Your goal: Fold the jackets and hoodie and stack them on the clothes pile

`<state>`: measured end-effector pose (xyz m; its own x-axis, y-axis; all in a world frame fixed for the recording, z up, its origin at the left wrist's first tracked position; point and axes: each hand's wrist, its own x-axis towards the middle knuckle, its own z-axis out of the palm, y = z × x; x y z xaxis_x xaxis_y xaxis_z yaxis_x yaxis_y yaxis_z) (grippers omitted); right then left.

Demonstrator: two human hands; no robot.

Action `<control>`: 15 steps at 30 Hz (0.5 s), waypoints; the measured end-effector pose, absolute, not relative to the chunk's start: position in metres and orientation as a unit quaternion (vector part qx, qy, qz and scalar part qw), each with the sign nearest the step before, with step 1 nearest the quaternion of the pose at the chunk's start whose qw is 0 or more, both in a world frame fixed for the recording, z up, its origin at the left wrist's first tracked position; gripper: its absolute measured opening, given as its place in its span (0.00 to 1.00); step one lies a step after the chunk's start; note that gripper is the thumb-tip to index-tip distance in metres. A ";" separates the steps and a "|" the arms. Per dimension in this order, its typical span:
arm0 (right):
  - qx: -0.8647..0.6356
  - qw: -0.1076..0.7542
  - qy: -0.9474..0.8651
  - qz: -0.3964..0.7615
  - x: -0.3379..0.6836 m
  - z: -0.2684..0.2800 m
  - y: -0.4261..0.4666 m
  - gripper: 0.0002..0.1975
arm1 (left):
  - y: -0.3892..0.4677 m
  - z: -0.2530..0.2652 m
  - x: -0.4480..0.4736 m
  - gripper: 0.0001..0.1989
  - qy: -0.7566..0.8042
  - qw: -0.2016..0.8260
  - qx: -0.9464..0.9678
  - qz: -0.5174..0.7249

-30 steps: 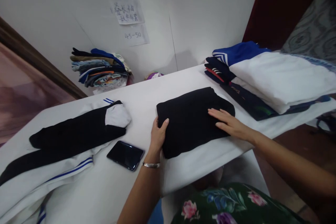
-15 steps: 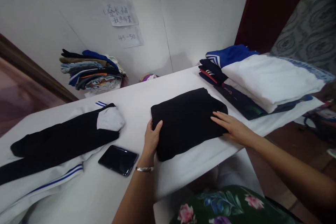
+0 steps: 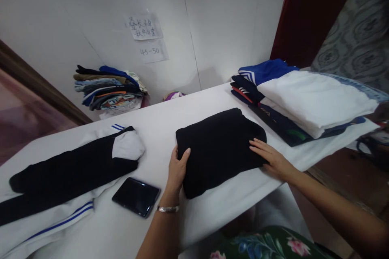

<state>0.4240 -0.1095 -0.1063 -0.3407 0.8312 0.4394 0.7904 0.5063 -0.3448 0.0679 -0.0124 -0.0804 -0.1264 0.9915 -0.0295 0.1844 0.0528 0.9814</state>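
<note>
1. Since a second ago, the right hand (image 3: pixel 275 162) has slid outward across the folded black garment (image 3: pixel 220 149), its fingertips now nearer that garment's right end.
2. Loosely spread, the right hand rests on it at 3 o'clock from its middle, gripping nothing tightly.
3. At about 8 to 9 o'clock, the left hand (image 3: pixel 178 166) holds its left edge, thumb on top; how far the fingers reach underneath cannot be told.
4. Folded and flat, the garment lies on the white table (image 3: pixel 164 123).
5. From it, a smartphone (image 3: pixel 136 196) lies at 8 o'clock, a black-and-white garment (image 3: pixel 79 166) at 9, a clothes pile (image 3: pixel 112 91) at 10, and a clothes stack (image 3: pixel 316 97) topped with white at 2.
</note>
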 end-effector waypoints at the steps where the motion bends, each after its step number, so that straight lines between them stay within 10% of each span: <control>1: -0.499 0.293 -0.814 0.053 0.425 -0.105 -0.112 0.41 | -0.012 -0.080 0.068 0.29 0.586 0.429 0.502 0.470; 15: -0.587 0.557 -0.266 0.523 0.430 -0.086 -0.121 0.46 | -0.009 -0.082 0.064 0.30 0.583 0.447 0.481 0.479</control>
